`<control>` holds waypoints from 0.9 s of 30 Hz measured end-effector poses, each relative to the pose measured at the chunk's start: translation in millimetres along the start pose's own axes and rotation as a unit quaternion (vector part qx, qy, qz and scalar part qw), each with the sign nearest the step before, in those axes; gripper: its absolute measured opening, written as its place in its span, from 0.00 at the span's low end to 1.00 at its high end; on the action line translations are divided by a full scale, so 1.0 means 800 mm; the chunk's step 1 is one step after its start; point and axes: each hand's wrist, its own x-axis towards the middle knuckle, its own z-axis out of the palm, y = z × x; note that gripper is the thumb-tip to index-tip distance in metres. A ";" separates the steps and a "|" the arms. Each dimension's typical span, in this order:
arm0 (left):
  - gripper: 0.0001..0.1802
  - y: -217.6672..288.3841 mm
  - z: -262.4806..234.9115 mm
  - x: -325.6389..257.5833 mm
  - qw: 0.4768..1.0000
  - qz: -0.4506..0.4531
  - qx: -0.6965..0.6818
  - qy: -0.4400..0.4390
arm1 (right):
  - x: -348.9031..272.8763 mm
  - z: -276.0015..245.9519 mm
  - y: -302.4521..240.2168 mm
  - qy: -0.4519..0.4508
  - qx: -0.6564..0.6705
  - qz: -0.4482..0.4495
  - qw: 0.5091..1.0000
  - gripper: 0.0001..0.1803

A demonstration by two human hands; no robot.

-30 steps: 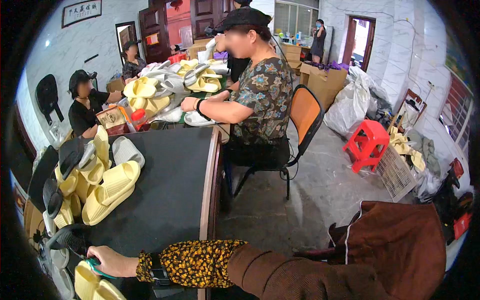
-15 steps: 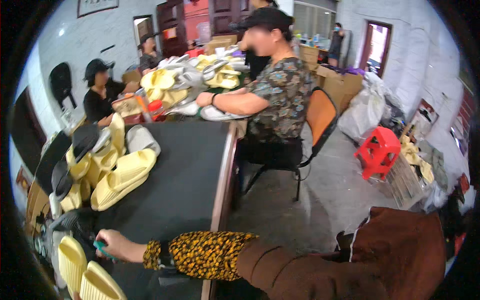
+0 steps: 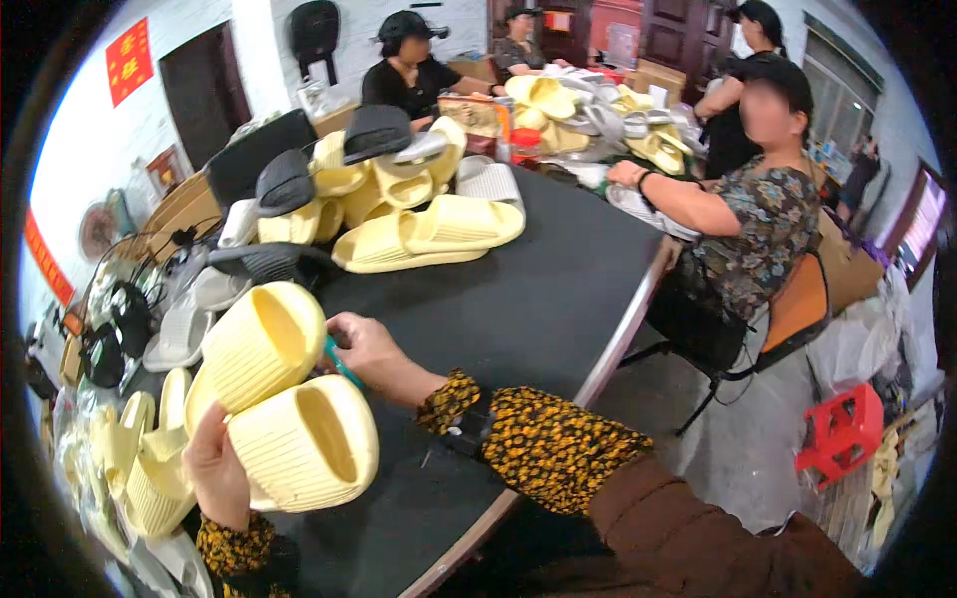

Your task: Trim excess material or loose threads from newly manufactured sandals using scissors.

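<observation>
My left hand (image 3: 214, 468) grips a pale yellow ribbed slipper (image 3: 304, 444) by its side, sole facing up. A second yellow slipper (image 3: 261, 344) rests just above it, touching it. My right hand (image 3: 369, 351) reaches across from the right and holds a small teal-handled tool (image 3: 342, 364) against that upper slipper. Both slippers hover over the near left part of the black table (image 3: 528, 299).
A heap of yellow, grey and black slippers (image 3: 399, 204) covers the table's far left. More yellow slippers (image 3: 140, 468) lie at my lower left. Three people sit at the table's far and right sides. An orange chair (image 3: 797, 304) and red stool (image 3: 842, 434) stand right.
The view has swung left and closer to the table. My left hand has come into view holding a slipper, and two slippers are now raised in front of me.
</observation>
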 end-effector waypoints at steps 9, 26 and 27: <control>0.16 0.039 0.030 -0.003 1.000 0.003 0.006 0.021 | -0.003 -0.006 0.007 -0.008 0.022 -0.044 0.999 0.18; 0.12 0.097 0.050 0.023 0.994 -0.068 -0.058 -0.066 | 0.017 -0.008 0.066 -0.018 0.018 -0.123 0.992 0.19; 0.11 0.111 0.063 0.028 0.993 -0.071 -0.074 -0.056 | 0.015 -0.017 0.062 -0.010 0.018 -0.121 0.992 0.19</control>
